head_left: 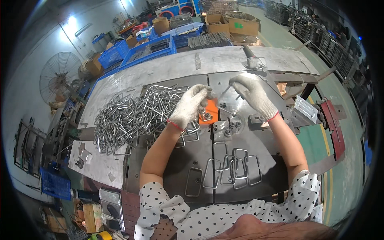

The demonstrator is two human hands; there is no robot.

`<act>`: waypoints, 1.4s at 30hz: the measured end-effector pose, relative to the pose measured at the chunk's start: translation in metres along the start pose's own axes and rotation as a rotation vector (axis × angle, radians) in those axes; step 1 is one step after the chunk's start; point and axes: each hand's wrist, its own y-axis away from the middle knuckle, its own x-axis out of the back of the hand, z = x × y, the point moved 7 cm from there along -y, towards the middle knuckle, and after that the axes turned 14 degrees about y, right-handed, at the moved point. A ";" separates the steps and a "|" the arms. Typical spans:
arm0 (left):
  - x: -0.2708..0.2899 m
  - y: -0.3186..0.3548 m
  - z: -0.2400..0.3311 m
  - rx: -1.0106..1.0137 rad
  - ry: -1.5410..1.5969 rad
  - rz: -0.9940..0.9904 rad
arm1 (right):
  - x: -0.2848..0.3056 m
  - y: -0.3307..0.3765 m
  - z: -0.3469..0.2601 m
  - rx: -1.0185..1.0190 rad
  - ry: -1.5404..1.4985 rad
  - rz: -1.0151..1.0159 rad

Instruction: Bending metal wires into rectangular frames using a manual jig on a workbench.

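My right hand (251, 91), in a white knit glove with a red cuff, is closed on a bent metal rod (225, 94) above the steel table (264, 144). My left hand (191, 105), gloved alike, has its fingers curled beside an orange plate (213, 108) with a bolt on it; what they pinch, if anything, is hidden. Between and below the hands sits a bolted metal fixture (222, 129). Left of my left hand lies a heaped pile of bent metal rods (132, 116). Closer to me, several rectangular wire loops (195, 182) lie flat or overlap.
A tool with a dark tapered handle (249, 53) lies at the table's far side. Blue crates (150, 51) and cardboard boxes (243, 25) stand beyond it. A metal box-like part (305, 109) juts out at the right. A large fan (60, 76) stands far left.
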 end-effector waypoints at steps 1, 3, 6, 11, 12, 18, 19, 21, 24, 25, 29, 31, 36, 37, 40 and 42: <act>0.003 -0.001 0.001 -0.011 0.010 0.024 | 0.002 0.001 -0.009 0.139 0.100 0.030; 0.010 -0.002 0.003 -0.032 0.029 0.074 | -0.010 0.005 -0.019 0.272 0.288 -0.014; 0.010 0.000 0.006 -0.057 0.022 0.081 | -0.037 0.013 -0.027 0.328 0.382 -0.124; -0.002 0.001 0.007 -0.052 0.073 0.042 | -0.038 0.009 -0.011 0.215 0.440 -0.021; -0.006 0.004 0.007 -0.043 0.074 0.046 | -0.033 0.007 -0.006 0.180 0.459 0.040; -0.024 0.004 -0.007 -0.049 0.073 -0.032 | -0.036 0.009 0.028 0.201 0.557 -0.085; -0.031 0.005 -0.007 -0.048 0.074 -0.040 | -0.042 0.010 0.034 0.222 0.573 -0.115; -0.043 0.006 -0.007 -0.071 0.050 -0.072 | -0.054 0.016 0.048 0.190 0.580 -0.167; -0.051 0.001 -0.012 -0.111 0.036 -0.126 | -0.062 0.021 0.054 0.194 0.591 -0.203; -0.052 -0.001 -0.017 -0.106 0.050 -0.136 | -0.062 0.020 0.048 0.184 0.610 -0.240; -0.066 0.000 -0.024 -0.075 -0.001 -0.202 | -0.065 0.019 0.050 0.168 0.667 -0.243; -0.070 0.005 -0.029 -0.058 -0.098 -0.239 | -0.064 0.020 0.049 0.192 0.649 -0.224; -0.066 0.002 -0.026 -0.115 -0.065 -0.222 | -0.061 0.025 0.044 0.218 0.681 -0.217; -0.068 0.001 -0.027 -0.123 -0.075 -0.219 | -0.061 0.027 0.045 0.232 0.684 -0.181; -0.073 -0.001 -0.030 -0.155 -0.059 -0.220 | -0.063 0.024 0.036 0.204 0.750 -0.247; -0.086 -0.002 -0.042 -0.186 0.033 -0.250 | -0.063 0.022 0.045 0.157 0.766 -0.286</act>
